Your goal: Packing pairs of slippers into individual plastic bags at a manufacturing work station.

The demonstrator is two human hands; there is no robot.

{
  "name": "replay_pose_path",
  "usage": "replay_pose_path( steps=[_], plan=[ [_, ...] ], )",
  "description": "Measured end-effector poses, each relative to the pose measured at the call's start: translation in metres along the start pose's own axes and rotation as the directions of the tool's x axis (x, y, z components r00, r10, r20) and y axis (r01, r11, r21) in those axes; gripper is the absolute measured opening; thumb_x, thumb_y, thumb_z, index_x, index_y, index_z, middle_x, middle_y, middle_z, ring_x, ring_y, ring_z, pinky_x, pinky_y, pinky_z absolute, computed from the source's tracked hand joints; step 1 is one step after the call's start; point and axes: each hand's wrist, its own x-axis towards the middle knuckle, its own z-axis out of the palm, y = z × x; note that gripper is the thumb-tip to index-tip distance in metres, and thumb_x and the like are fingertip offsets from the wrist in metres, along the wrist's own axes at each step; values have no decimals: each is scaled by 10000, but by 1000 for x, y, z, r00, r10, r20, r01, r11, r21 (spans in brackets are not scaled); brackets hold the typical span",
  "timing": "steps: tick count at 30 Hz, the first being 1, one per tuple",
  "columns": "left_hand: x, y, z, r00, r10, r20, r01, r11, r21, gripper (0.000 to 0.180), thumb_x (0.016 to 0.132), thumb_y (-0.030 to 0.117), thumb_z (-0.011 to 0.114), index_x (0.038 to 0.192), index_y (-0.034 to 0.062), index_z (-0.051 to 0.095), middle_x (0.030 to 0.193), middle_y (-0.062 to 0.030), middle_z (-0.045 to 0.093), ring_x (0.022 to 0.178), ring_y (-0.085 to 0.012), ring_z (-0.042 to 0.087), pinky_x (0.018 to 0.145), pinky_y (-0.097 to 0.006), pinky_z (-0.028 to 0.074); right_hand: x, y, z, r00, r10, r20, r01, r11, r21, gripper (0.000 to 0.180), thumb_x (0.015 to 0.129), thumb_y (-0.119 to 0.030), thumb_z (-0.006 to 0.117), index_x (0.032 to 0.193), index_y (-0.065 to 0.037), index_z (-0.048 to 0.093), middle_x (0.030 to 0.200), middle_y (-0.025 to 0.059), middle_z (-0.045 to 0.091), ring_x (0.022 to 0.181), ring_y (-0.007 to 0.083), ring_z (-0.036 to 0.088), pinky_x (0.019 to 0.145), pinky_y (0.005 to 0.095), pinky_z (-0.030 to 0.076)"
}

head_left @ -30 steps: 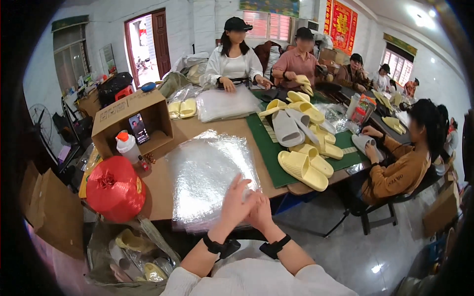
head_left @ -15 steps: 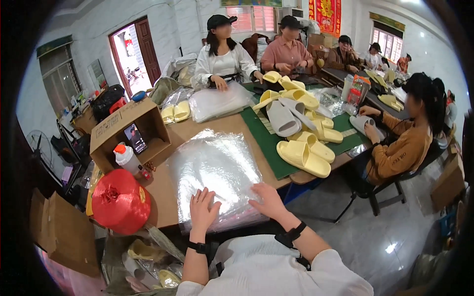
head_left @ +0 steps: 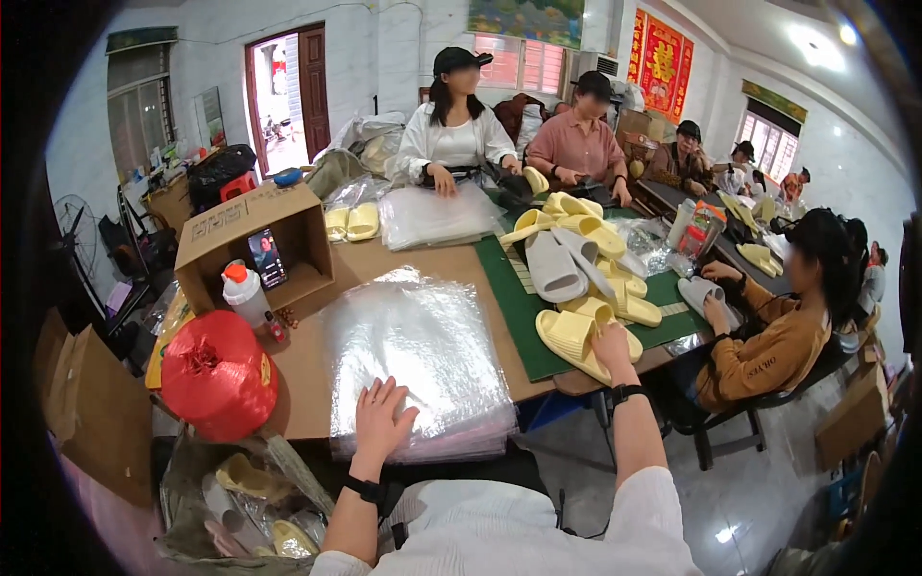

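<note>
My left hand (head_left: 382,420) lies flat, fingers stretched out, on the near edge of a stack of clear plastic bags (head_left: 413,336). My right hand (head_left: 612,348) reaches out to the right, its fingers closed on a pair of pale yellow slippers (head_left: 562,338) at the near end of a slipper pile. Part of the pair is hidden behind the hand. The pile, with more yellow slippers and grey slippers (head_left: 554,269), sits on a green cutting mat (head_left: 523,350).
On the left stand a red roll of plastic twine (head_left: 216,374), a white bottle (head_left: 245,296) and a cardboard box (head_left: 206,269) with a phone (head_left: 267,257) inside. A sack (head_left: 182,490) of bagged slippers sits below. Co-workers sit across the table and at the right.
My right hand has left the bags and moved right onto the yellow slippers. My left hand stays on the bag stack. Across the table, a co-worker has picked up a yellow slipper.
</note>
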Motion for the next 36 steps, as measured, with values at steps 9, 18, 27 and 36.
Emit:
replay_pose_path(
  steps=[9,18,27,36],
  plan=[
    [-4,-4,4,1000,9,-29,-9,1000,-2,438,815,391,702,1159,122,675,1334,-154,588,1292,-389,480,1121,-525,298,-24,-22,-13,990,-131,-53,129,990,-49,308,781,-313,717,887,-24,721,887,210,683,866,379,667,762,464,541],
    [-3,-3,2,1000,2,-23,-2,1000,-25,431,814,389,697,1157,128,675,1346,-152,579,1305,-380,466,1131,-522,283,-58,-20,-12,986,-141,-94,163,938,307,344,821,-299,704,764,27,610,746,204,631,735,392,623,667,463,488],
    [-4,-1,-1,1000,-20,-16,19,1000,-18,427,842,399,662,1173,130,655,1355,-156,568,1314,-396,450,1126,-526,290,-111,-40,-19,958,-49,-281,193,838,511,304,901,-202,642,750,45,548,671,220,545,594,362,514,572,407,421],
    [-4,-2,-3,1000,-14,-7,14,1000,-2,441,830,373,680,1191,121,655,1330,-132,588,1314,-359,459,1132,-522,288,-155,-211,-63,935,-276,-225,353,640,682,82,841,-60,635,849,19,616,813,204,625,755,368,629,650,389,478]
  ],
)
